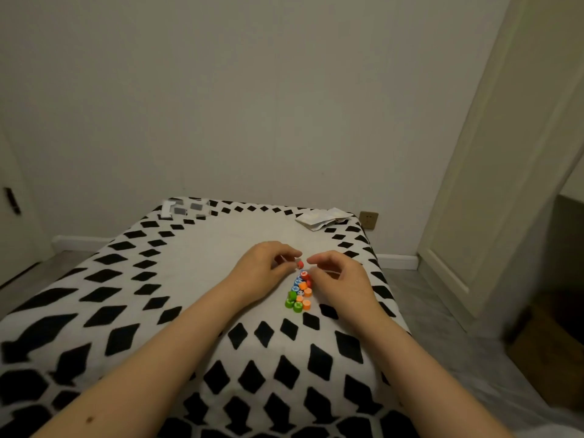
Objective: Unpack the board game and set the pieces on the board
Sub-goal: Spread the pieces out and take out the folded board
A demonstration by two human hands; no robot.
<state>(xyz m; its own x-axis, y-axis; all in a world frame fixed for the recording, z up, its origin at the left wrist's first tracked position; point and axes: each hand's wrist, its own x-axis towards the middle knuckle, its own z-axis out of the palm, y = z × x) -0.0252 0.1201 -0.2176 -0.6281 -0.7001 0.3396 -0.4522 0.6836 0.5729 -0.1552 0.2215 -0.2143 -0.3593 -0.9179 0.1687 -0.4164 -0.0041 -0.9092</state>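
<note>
- The left hand [264, 267] rests on the plain white middle of the bed [196, 267]. Its fingers [284, 252] are curled inward, and the tips of thumb and forefinger come close together just beside a small red piece [300, 264].
- Whether those fingertips actually pinch the red piece or only hover against it, I cannot tell; the piece shows at the very tips, between the two hands.
- The right hand [339, 276] lies opposite, its fingers loosely bent, with the forefinger pointing toward the red piece from the other side. It appears to hold nothing, and a small gap shows between its fingertip and the piece.
- The heel and thumb side of the right hand sit just beside a cluster of game pieces [300, 294], perhaps touching the nearest red ones.
- The cluster runs in a short line between the two wrists, on the white middle of the bed toward its right edge: red and blue round tokens at the far end, orange ones in the middle and green and orange ones nearest the person. A small white piece sits among them.
- A folded paper packet [322, 218] lies at the far right corner of the bed.
- A pale, blurred box-like thing [185, 209] lies near the far left corner.
- The bed cover bears black diamonds around its white centre.
</note>
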